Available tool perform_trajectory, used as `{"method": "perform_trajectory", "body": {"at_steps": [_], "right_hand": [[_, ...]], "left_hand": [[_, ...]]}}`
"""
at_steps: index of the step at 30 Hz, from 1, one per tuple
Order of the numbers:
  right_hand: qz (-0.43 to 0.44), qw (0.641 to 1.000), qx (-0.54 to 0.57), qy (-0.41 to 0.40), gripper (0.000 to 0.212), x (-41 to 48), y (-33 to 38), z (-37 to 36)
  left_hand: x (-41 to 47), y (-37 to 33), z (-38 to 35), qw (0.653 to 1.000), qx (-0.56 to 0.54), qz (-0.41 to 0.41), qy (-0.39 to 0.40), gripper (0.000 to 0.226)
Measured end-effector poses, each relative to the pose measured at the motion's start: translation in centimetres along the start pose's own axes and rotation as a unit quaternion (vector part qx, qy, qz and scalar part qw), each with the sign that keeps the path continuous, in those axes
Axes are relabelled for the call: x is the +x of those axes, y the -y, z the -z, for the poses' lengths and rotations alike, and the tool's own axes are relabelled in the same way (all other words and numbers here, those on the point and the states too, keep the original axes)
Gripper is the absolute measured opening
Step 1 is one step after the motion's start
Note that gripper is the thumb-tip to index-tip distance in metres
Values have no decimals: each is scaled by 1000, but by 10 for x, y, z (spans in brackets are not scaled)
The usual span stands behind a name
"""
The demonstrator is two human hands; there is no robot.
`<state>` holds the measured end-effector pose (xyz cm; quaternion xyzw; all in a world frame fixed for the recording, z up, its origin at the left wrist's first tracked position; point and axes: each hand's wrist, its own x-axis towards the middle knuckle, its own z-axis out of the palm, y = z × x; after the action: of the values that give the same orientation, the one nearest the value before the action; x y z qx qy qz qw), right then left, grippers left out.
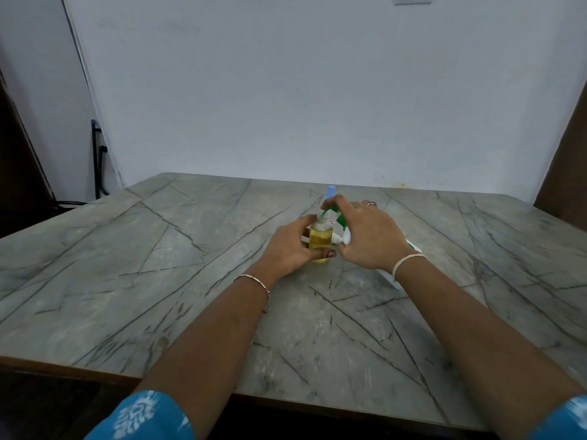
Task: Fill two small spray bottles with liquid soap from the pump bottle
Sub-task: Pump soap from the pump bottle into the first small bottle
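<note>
- Head view, nearest edge: two blue patterned sleeves (143, 417) are being shown at the bottom corners, with both bare forearms being stretched forward over the grey veined table (158, 249).
- A thin bracelet (254, 279) is being worn on the left wrist and a white band (406, 260) on the right.
- The small spray bottle (320, 239), uncapped, upright on the table and mostly full of yellow liquid, is being gripped by the left hand (292, 249). The fingers are being curled round its body, and the thumb is being pressed across its lower front.
- Just right of that, the pump bottle (341, 219) is being held tilted by the right hand (365, 236). The fingers are being curled over its green pump head, and the spout is being kept right at the small bottle's open mouth. Its white body is being mostly hidden under the right palm and wrist.
- A ring (371, 203) is being worn on one right finger.
- Just beyond the right fingertips, only the cap of a blue-capped bottle (331, 189) is being shown.
- Farthest off, the table is being backed by a pale wall (317, 90), with a dark cable (97, 160) being run down it far left of both hands.
</note>
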<state>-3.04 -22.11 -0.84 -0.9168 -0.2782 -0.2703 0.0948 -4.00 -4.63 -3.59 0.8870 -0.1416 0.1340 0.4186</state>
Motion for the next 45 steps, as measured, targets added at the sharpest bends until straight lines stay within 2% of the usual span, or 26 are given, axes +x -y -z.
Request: {"method": "perform_trajectory", "body": {"at_steps": [8, 19, 30, 45], "right_hand": [[4, 1000, 6, 5, 68, -4, -4, -1], [4, 999, -44, -7, 64, -1, 1, 0], [-6, 1000, -14, 0, 63, -2, -1, 0], [-9, 999, -32, -3, 66, -3, -3, -1]], "left_hand": [[0, 1, 1, 1000, -7, 5, 2, 77], [2, 3, 0, 1000, -3, 13, 6, 83], [2, 3, 0, 1000, -14, 15, 5, 84], [0, -2, 1, 1000, -12, 18, 7, 85]]}}
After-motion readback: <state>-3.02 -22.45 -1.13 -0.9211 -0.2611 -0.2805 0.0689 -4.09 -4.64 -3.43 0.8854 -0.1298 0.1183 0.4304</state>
